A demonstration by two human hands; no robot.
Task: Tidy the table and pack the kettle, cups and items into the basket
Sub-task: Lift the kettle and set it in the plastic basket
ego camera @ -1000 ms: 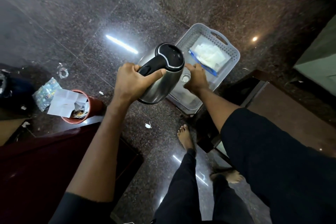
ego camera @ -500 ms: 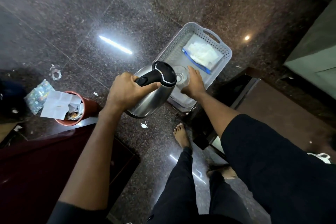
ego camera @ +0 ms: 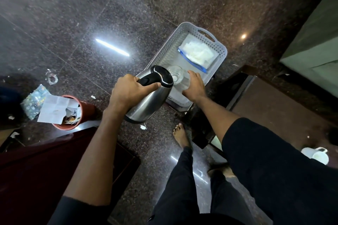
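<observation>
**Steel kettle held over the basket**

Shiny steel kettle (ego camera: 150,100) hangs tilted by the near end of the grey basket (ego camera: 222,52). The left hand (ego camera: 130,90) grips its black handle. The right hand (ego camera: 194,86) is loose over the basket, fingers relaxed, holding nothing. A glass cup (ego camera: 176,75) and a plastic bag (ego camera: 198,54) lie inside the basket.

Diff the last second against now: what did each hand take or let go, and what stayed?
The right hand let go of the glass cup, which now sits in the basket, and hovers open beside it. The left hand still grips the kettle by its handle, held above the basket's near end. The plastic bag in the basket has not moved.
</observation>
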